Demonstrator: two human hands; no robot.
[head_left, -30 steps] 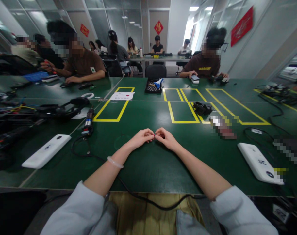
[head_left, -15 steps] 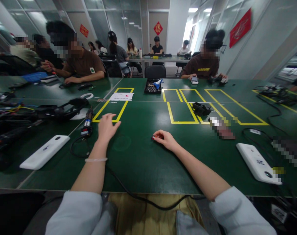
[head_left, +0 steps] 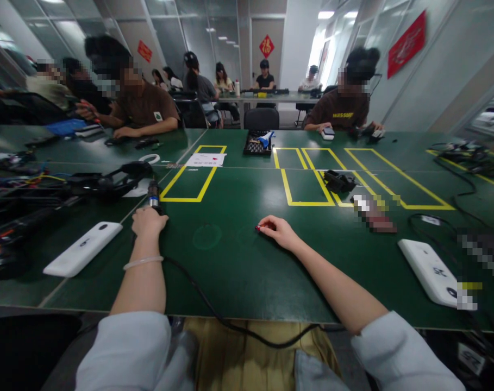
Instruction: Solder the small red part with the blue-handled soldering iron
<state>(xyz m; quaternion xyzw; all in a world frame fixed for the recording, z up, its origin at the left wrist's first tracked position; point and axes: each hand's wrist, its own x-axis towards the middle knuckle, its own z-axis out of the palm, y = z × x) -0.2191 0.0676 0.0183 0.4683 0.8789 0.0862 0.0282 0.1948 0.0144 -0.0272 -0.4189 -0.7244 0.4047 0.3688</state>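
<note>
My left hand is closed around the rear end of a black electric screwdriver with a blue band, which lies on the table with its tip pointing away from me. Part of the tool is hidden under my fingers. At the middle of the table, my right hand pinches a small red piece between thumb and fingertips, just above the green surface. That piece is too small for me to tell its kind.
White numbered slabs lie left and right. A black cable crosses the front edge. Yellow tape rectangles, a black part and a black tray lie farther off. Black assemblies crowd the left. Two people sit opposite.
My left hand has moved left and toward me, from above the table onto the electric screwdriver, and closed on it. My right hand keeps its pinch on the small red piece.
</note>
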